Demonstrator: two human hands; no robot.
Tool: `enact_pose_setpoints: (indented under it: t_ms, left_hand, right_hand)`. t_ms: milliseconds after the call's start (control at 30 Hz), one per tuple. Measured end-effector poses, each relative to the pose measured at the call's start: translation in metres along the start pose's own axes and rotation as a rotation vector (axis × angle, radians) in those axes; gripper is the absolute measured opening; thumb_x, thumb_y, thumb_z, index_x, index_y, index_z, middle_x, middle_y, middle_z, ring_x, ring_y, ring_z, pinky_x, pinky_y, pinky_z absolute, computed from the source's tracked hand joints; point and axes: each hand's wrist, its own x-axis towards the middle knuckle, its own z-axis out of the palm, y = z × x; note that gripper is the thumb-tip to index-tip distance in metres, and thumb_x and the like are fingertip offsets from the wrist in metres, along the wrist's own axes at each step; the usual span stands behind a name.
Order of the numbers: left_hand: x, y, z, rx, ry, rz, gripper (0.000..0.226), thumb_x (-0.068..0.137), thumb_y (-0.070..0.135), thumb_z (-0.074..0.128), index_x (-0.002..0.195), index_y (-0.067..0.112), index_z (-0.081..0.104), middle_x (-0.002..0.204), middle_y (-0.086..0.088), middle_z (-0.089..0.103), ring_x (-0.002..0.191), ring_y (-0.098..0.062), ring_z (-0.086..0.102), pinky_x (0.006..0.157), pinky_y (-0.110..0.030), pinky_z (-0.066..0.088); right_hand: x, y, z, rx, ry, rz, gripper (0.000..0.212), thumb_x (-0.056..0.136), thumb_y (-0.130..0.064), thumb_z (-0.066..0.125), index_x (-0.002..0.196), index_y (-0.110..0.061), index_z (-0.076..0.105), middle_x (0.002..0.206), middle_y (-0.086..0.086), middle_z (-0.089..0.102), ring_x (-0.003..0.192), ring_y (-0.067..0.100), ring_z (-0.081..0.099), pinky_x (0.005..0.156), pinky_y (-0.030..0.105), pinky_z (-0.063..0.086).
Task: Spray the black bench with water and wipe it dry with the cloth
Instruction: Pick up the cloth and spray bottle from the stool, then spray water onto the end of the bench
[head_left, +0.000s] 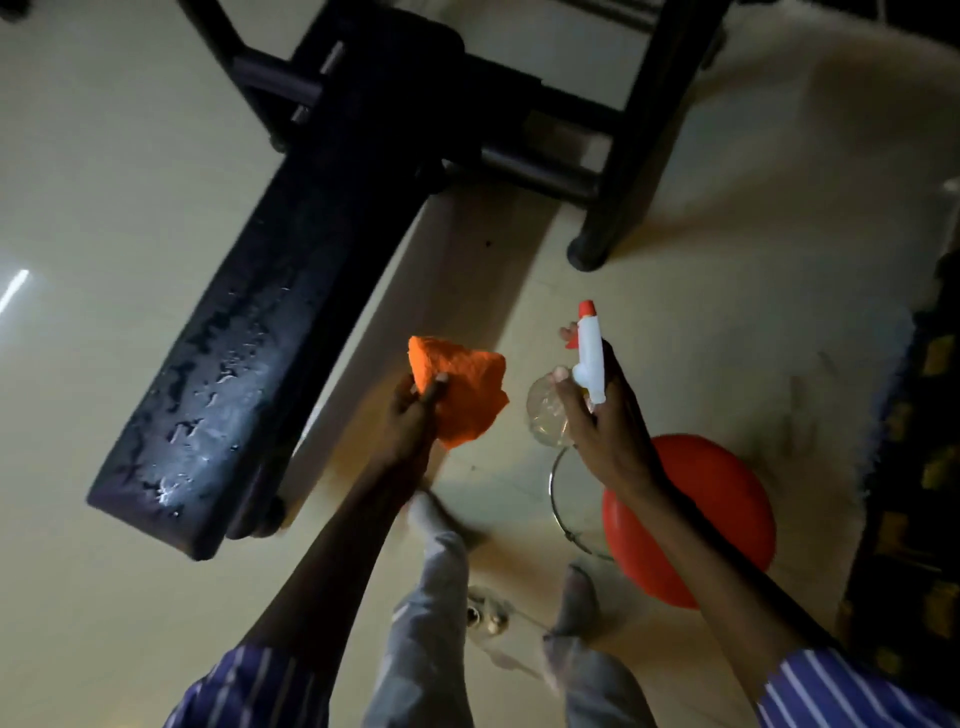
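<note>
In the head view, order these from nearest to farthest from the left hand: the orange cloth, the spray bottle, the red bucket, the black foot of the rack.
1. Orange cloth, held in the left hand.
2. Spray bottle, to its right, in the right hand.
3. Red bucket, lower right on the floor.
4. Black foot of the rack, up and right, beyond the bench.

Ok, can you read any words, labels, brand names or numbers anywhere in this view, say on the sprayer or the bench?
None readable.
White and red trigger spray bottle: no label visible.
Wet black padded bench: no markings visible.
Folded orange cloth: plain.
Red plastic bucket: no print visible.
</note>
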Motion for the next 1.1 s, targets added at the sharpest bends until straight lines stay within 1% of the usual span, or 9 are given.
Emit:
enact_pose_setpoints:
  t_ms: [100, 233, 400, 533, 633, 767, 833, 967, 1100]
  left_hand:
    - [0.021, 0.043, -0.053, -0.062, 0.075, 0.026, 0.037, 0.104, 0.018, 0.061, 0.139, 0.008, 0.059, 0.131, -0.020, 0.070, 0.120, -0.039, 0.067, 0.099, -0.053, 0.055]
    - [0.045, 0.091, -0.120, -0.093, 0.164, 0.048, 0.026, 0.099, 0.023, 0.068, 0.124, 0.018, 0.067, 0.121, -0.014, 0.075, 0.115, -0.039, 0.070, 0.094, -0.054, 0.058]
    - [0.074, 0.122, -0.178, -0.157, 0.272, 0.037, 0.019, 0.101, 0.025, 0.067, 0.118, 0.019, 0.066, 0.126, -0.018, 0.071, 0.120, -0.041, 0.067, 0.103, -0.067, 0.053]
    - [0.101, 0.133, -0.205, -0.249, 0.330, -0.008, 0.016, 0.102, 0.027, 0.066, 0.117, 0.024, 0.063, 0.128, -0.013, 0.070, 0.119, -0.038, 0.068, 0.103, -0.067, 0.053]
    - [0.125, 0.137, -0.217, -0.308, 0.373, -0.050, 0.014, 0.102, 0.028, 0.064, 0.116, 0.029, 0.061, 0.134, -0.014, 0.066, 0.123, -0.039, 0.066, 0.104, -0.068, 0.052]
    - [0.167, 0.135, -0.224, -0.364, 0.453, -0.099, 0.011, 0.103, 0.029, 0.063, 0.112, 0.035, 0.059, 0.126, -0.008, 0.067, 0.117, -0.037, 0.068, 0.099, -0.067, 0.055]
    - [0.192, 0.130, -0.226, -0.421, 0.488, -0.103, 0.012, 0.104, 0.029, 0.061, 0.114, 0.035, 0.060, 0.123, -0.003, 0.069, 0.112, -0.032, 0.071, 0.092, -0.061, 0.060]
    - [0.233, 0.118, -0.224, -0.444, 0.548, -0.130, 0.014, 0.105, 0.031, 0.058, 0.116, 0.039, 0.058, 0.118, 0.007, 0.067, 0.105, -0.021, 0.070, 0.079, -0.047, 0.063]
    - [0.263, 0.103, -0.227, -0.481, 0.601, -0.168, 0.014, 0.104, 0.034, 0.059, 0.115, 0.042, 0.063, 0.109, 0.011, 0.075, 0.096, -0.017, 0.076, 0.069, -0.041, 0.064]
  right_hand:
    - [0.042, -0.046, 0.049, -0.016, -0.072, -0.053, 0.051, 0.107, -0.031, 0.058, 0.155, -0.022, 0.041, 0.142, -0.021, 0.053, 0.127, -0.026, 0.043, 0.107, 0.004, 0.037]
    - [0.097, -0.099, 0.112, -0.028, -0.159, -0.133, 0.053, 0.107, -0.030, 0.059, 0.157, -0.026, 0.040, 0.142, -0.012, 0.058, 0.125, -0.017, 0.051, 0.101, 0.001, 0.038]
    - [0.153, -0.149, 0.182, 0.003, -0.212, -0.225, 0.061, 0.106, -0.028, 0.059, 0.149, -0.057, 0.026, 0.145, -0.019, 0.053, 0.130, -0.013, 0.050, 0.105, 0.004, 0.040]
    - [0.202, -0.166, 0.236, 0.001, -0.313, -0.226, 0.057, 0.103, -0.038, 0.057, 0.155, -0.020, 0.041, 0.142, -0.012, 0.054, 0.128, -0.006, 0.051, 0.100, -0.003, 0.036]
    - [0.242, -0.169, 0.271, -0.027, -0.391, -0.252, 0.067, 0.100, -0.051, 0.051, 0.156, -0.016, 0.040, 0.137, -0.009, 0.056, 0.125, -0.003, 0.054, 0.096, -0.003, 0.037]
    - [0.301, -0.162, 0.320, -0.063, -0.481, -0.286, 0.057, 0.104, -0.048, 0.052, 0.149, -0.066, 0.021, 0.141, -0.014, 0.051, 0.121, -0.023, 0.048, 0.097, -0.004, 0.036]
    - [0.331, -0.156, 0.345, -0.074, -0.506, -0.343, 0.068, 0.108, -0.033, 0.056, 0.144, -0.075, 0.015, 0.144, -0.015, 0.048, 0.123, -0.024, 0.046, 0.102, 0.000, 0.037]
    - [0.383, -0.132, 0.389, -0.088, -0.577, -0.346, 0.057, 0.107, -0.026, 0.059, 0.159, -0.018, 0.035, 0.140, -0.011, 0.050, 0.123, -0.004, 0.052, 0.105, 0.005, 0.040]
    - [0.415, -0.114, 0.418, -0.101, -0.649, -0.344, 0.056, 0.106, -0.026, 0.060, 0.155, -0.010, 0.039, 0.134, -0.010, 0.050, 0.120, 0.000, 0.054, 0.103, 0.014, 0.048]
